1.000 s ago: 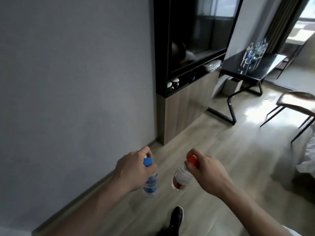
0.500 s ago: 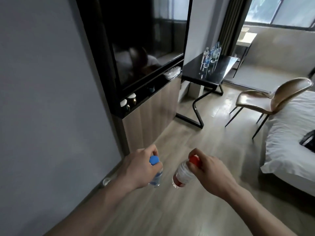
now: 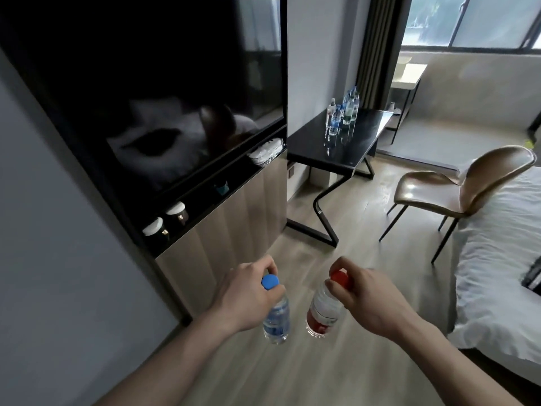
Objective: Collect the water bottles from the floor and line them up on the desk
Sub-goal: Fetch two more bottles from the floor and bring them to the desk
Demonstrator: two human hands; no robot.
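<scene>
- Since the earlier frame the view has swung right and closed in: the bench now sits larger at about 1 o'clock, and more of the bed shows at 3 o'clock; both hands hang low in front just as they did.
- Left hand has its grip clamped round the neck of the blue-capped bottle, fingers curled just under the cap, body dangling below.
- Right hand pinches the red-capped bottle at its cap and neck, the body tilting down toward 7 o'clock from the hand.
- The two bottles hang just beside each other, not touching as far as I can tell.
- Step in hand, by my read: the carry, floor to bench.
- On the bench, a cluster of bottles already stands toward its far side.
- Next move calls for walking past the chair at 2 o'clock, then setting both bottles upright beside that cluster.
- Held only by the necks, they may swing; steady them before setting down.
</scene>
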